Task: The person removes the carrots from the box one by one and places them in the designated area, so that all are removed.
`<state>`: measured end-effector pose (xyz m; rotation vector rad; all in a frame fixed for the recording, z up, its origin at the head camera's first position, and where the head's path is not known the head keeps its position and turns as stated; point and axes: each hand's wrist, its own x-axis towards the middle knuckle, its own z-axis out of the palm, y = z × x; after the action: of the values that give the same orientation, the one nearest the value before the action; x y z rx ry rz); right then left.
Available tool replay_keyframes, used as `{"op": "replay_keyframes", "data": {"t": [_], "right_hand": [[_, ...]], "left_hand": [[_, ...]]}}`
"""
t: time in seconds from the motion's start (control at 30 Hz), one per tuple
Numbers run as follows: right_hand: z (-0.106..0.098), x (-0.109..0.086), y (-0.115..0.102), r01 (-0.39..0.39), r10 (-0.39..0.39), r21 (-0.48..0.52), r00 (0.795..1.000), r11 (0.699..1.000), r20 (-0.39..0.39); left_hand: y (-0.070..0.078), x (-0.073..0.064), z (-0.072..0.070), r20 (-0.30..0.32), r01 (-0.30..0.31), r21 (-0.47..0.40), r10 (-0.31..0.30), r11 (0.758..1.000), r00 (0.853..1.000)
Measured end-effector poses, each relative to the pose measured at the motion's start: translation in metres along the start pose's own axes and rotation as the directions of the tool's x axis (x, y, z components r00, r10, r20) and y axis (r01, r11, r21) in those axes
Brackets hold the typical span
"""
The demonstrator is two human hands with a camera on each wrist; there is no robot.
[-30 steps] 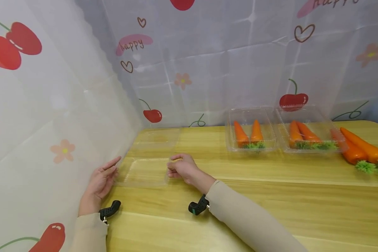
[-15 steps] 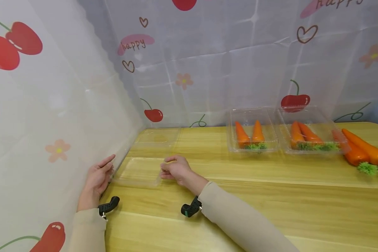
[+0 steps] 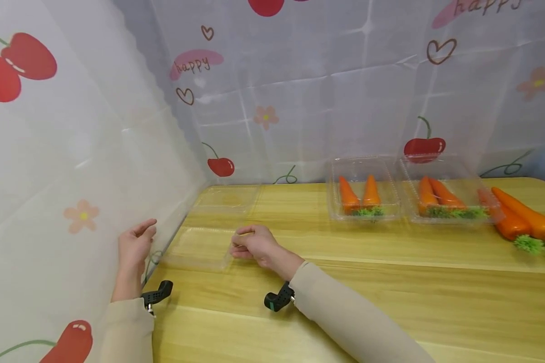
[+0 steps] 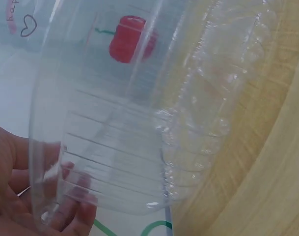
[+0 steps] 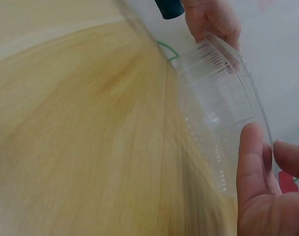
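A clear plastic clamshell container (image 3: 200,247) lies opened flat at the left of the table, one half behind the other. At its right edge my right hand (image 3: 256,247) pinches the rim; in the right wrist view, thumb and fingers (image 5: 251,162) stand on either side of the thin plastic. My left hand (image 3: 135,244) is just beyond the container's left end by the side curtain, fingers loosely bent. Through the clear wall, the left wrist view shows those fingers (image 4: 75,201) outside the plastic; contact is hard to tell.
Two closed clear containers, the left one (image 3: 333,212) and the right one (image 3: 406,212), stand at the back right, each with two carrots inside. Loose carrots (image 3: 524,214) lie at the far right. A printed curtain (image 3: 300,101) closes off the back and left of the wooden table (image 3: 390,302).
The container and my right hand have shifted slightly left. My left hand has drawn left from the container's left edge toward the curtain, and its fingers have bent more.
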<state>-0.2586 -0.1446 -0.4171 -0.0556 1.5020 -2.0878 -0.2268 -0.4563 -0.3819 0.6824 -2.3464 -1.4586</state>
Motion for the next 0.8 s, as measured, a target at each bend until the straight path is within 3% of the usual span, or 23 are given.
{"op": "replay_keyframes", "data": {"t": [0.13,0.33,0.57,0.8], "right_hand": [[0.002,0.001,0.0,-0.003,0.003,0.008,1.0,1.0,0.014],[0.002,0.001,0.0,0.012,-0.012,-0.008,1.0,1.0,0.003],[-0.017,-0.004,-0.002,0.034,-0.033,-0.063,0.999,0.997,0.006],[-0.057,-0.021,-0.011,0.026,-0.023,-0.08,0.999,0.996,0.032]], "left_hand": [[0.002,-0.003,-0.003,0.01,-0.022,0.069,0.022,0.997,1.0],[0.005,-0.007,0.0,0.022,-0.045,0.086,0.043,0.995,0.999],[0.018,-0.013,0.012,-0.055,-0.046,-0.013,0.046,0.999,0.997],[0.041,-0.024,0.037,0.039,-0.113,-0.1,0.117,0.989,0.992]]}}
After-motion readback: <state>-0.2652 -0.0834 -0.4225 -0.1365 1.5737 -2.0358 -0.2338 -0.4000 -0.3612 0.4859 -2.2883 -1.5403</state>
